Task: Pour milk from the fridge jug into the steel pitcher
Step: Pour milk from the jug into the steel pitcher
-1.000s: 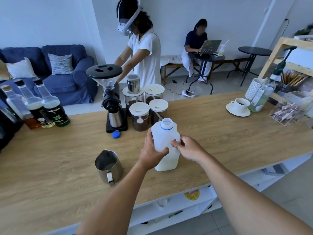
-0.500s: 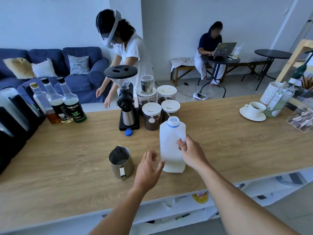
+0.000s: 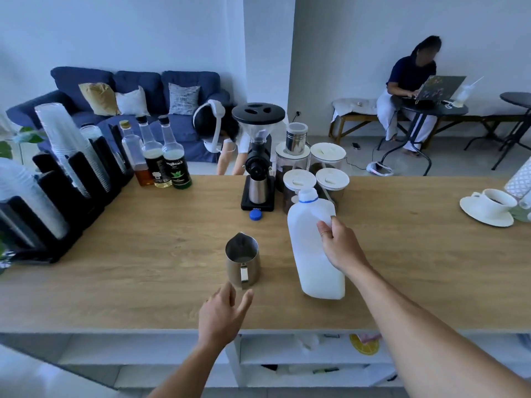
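Note:
A white plastic milk jug (image 3: 311, 248) stands upright on the wooden counter (image 3: 143, 254), uncapped, milk filling its lower part. My right hand (image 3: 340, 247) grips its handle at the right side. The steel pitcher (image 3: 242, 262) stands left of the jug, spout pointing away, handle toward me. My left hand (image 3: 221, 315) hovers just in front of the pitcher's handle, fingers spread, holding nothing. The jug's blue cap (image 3: 255, 214) lies on the counter behind the pitcher.
A black coffee grinder (image 3: 257, 156) and several lidded bean jars (image 3: 298, 185) stand behind the jug. Three syrup bottles (image 3: 161, 156) and black cup dispensers (image 3: 57, 173) are at the left. A cup on a saucer (image 3: 488, 206) sits at right. A person bends behind the counter.
My left hand let go of the jug and moved left and down toward the pitcher's handle. My right hand stays on the jug. The view shifted; the person behind bent down.

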